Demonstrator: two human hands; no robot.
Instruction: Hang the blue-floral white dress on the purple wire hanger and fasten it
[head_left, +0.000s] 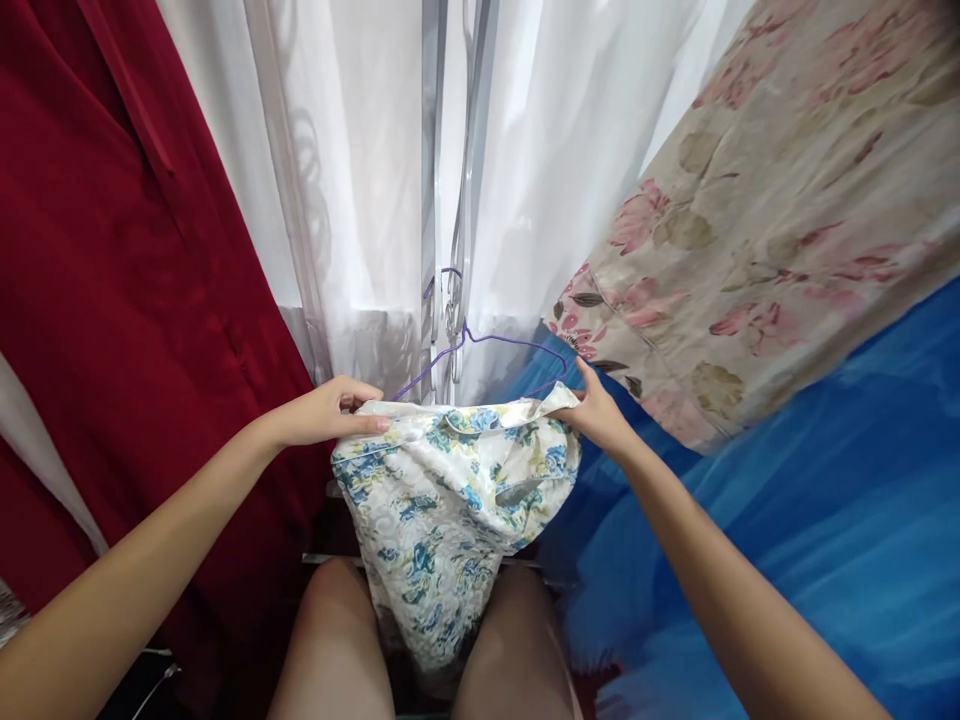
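A white garment (427,520) with a blue and yellow floral print hangs between my hands, its lower part dropping between my knees. My left hand (337,412) pinches its top edge at the left corner, thumb in front and fingers partly behind the cloth. At the opposite corner my right hand (596,405) grips the edge, most of its fingers hidden by the fabric. A thin purple hanger (514,339) rises behind the top edge; its lower part is hidden, so I cannot tell how far it sits inside the garment.
White curtains (360,180) hang ahead, with light metal uprights (435,130) between them. Dark red cloth (150,300) hangs at the left. On the right are a beige floral cloth (787,230) and blue fabric (787,560). My bare knees (334,600) are below.
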